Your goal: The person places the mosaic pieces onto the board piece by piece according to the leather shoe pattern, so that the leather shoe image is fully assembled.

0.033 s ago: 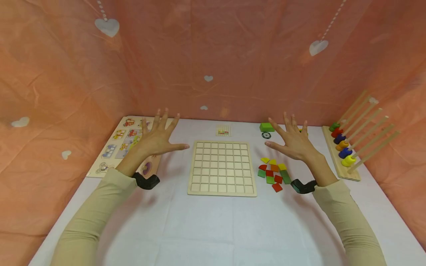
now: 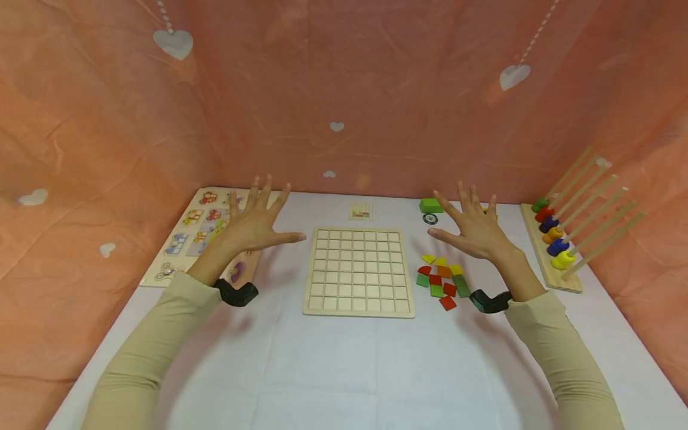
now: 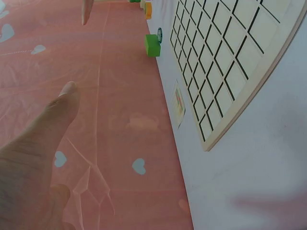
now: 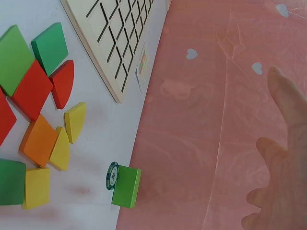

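Both hands raised above the white tabletop (image 2: 344, 370), palms down, holding nothing. Left hand (image 2: 252, 224) spread wide, fingers straight, thumb stretched toward the square pale wooden grid board (image 2: 359, 272); hovering over the near edge of the flat wooden picture puzzle with animal pieces (image 2: 188, 239). Right hand (image 2: 475, 230) likewise splayed, grip fully open, fingers apart, hanging just beyond the cluster of small flat wooden tiles in red, green, yellow and orange (image 2: 443, 278).

Grid board flat at the tabletop's centre, between the two hands, all cells bare. Tile cluster just beside the board's right edge, apart from it. Behind the board, near the pink heart-printed cloth backdrop (image 2: 344, 89), a small printed pattern card (image 2: 361, 211). Further right, a bright green wooden block (image 2: 430, 205) with a small dark round disc (image 2: 430, 218) just beside it. At the far right, a long wooden base with slanted dowel rods and coloured beads (image 2: 559, 245).
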`<state>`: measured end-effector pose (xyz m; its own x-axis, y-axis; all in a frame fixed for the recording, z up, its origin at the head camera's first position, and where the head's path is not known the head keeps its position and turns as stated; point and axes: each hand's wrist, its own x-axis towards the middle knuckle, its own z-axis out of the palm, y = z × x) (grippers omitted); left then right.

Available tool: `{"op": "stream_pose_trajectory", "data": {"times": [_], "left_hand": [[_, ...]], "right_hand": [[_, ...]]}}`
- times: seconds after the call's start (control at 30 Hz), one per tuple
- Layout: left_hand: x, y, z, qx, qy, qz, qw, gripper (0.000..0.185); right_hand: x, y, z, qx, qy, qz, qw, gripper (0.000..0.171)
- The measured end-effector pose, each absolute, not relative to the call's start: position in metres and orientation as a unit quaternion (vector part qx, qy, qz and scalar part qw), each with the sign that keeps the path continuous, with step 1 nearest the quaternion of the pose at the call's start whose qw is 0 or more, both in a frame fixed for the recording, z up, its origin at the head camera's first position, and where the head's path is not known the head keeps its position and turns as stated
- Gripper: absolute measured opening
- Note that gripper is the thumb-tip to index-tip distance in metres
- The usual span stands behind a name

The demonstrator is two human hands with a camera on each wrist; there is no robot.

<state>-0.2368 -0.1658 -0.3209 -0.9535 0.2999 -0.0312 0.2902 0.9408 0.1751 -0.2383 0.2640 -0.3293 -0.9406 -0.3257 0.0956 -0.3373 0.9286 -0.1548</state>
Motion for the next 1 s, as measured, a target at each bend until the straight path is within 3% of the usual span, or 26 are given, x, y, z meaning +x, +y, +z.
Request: {"op": "stream_pose_trajectory", "data": {"times": [0.77,0.9,1.0], "left_hand": [[-0.239,-0.158,-0.326,0.171,0.981,0.091,0.01,0.109],[-0.238,-0.159,-0.332,0.189,0.976,0.111,-0.01,0.1],[-0.237,-0.159,-0.338,0.213,0.968,0.128,-0.02,0.089]], "right_hand": [[-0.236,0.267,-0.331,0.176,-0.978,0.108,0.038,0.083],[-0.236,0.267,-0.335,0.18,-0.974,0.129,0.054,0.082],[-0.235,0.268,-0.34,0.196,-0.967,0.148,0.072,0.072]]}}
